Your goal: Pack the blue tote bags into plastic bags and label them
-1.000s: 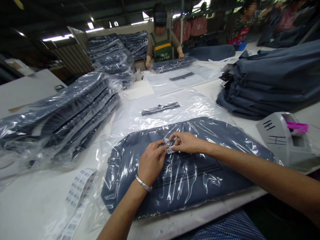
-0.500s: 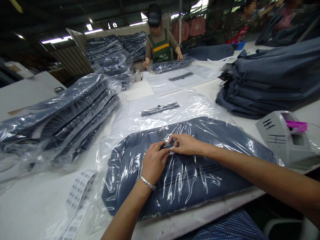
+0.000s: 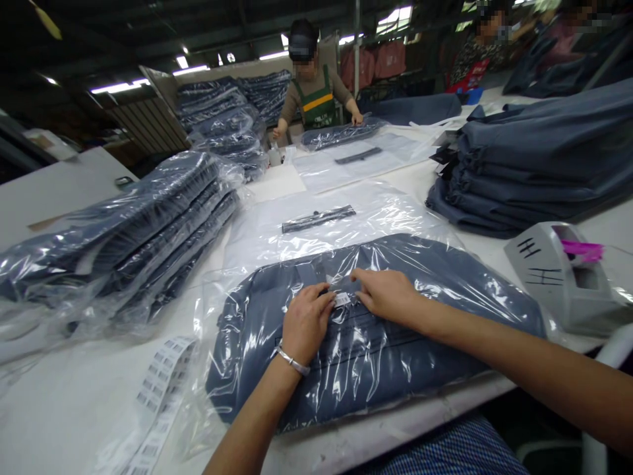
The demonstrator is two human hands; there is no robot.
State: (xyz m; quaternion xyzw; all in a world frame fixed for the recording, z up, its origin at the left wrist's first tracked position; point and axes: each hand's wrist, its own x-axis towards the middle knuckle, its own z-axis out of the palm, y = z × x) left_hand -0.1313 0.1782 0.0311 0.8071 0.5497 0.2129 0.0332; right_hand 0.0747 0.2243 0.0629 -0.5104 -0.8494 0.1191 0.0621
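A dark blue bag (image 3: 390, 343) in a clear plastic sleeve lies flat on the table before me. On the upper middle of the sleeve shows a small white barcode sticker (image 3: 342, 299). My left hand (image 3: 307, 320), a silver bangle on its wrist, has thumb and fingers closed at the sticker's left end. Just right of the sticker is my right hand (image 3: 390, 293), its curled index finger and thumb apart with nothing between them. Left of the bag lies a strip of barcode stickers (image 3: 161, 382), partly under loose plastic.
Sleeved bags (image 3: 163, 218) are stacked at left, unsleeved blue bags (image 3: 539, 158) at right. A grey dispenser (image 3: 544, 277) with a pink piece stands near the right edge. Empty plastic sleeves (image 3: 390, 204) lie beyond my bag. A co-worker (image 3: 316, 99) handles another sleeved bag across the table.
My right hand has moved a little right, away from my left fingers, and its pinch has opened. The barcode sticker now shows between the hands. The co-worker's one hand has shifted left.
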